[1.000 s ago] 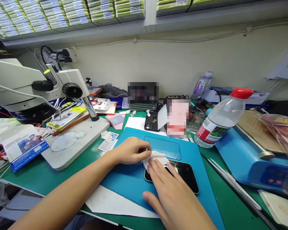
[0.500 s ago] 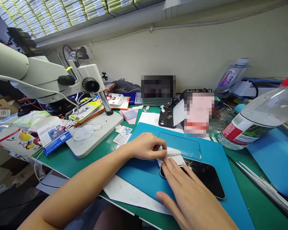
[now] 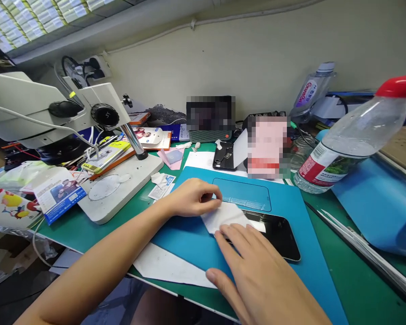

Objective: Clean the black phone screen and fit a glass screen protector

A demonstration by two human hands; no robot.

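Note:
A black-screened phone (image 3: 280, 239) lies face up on a blue mat (image 3: 186, 237). Over its left end is spread a white wipe (image 3: 225, 216). My left hand (image 3: 195, 197) is closed, finger and thumb pinching the wipe's upper edge. My right hand (image 3: 260, 271) lies open, palm down, its fingertips on the wipe and the phone; it hides the phone's lower left part. Just beyond the phone, a clear screen protector (image 3: 245, 194) with a black border rests flat on the mat.
A microscope stand (image 3: 122, 198) is on the left. A red-capped bottle (image 3: 352, 149) stands at the right, near long thin tools (image 3: 365, 248). Behind the mat are another phone (image 3: 225, 155) and a small speaker (image 3: 211, 135). Torn packets (image 3: 162, 185) lie left of the mat.
The wipe is spread wider and shows more between my hands. My right fingers are bent a little more. The whole view has shifted, moving things left and up.

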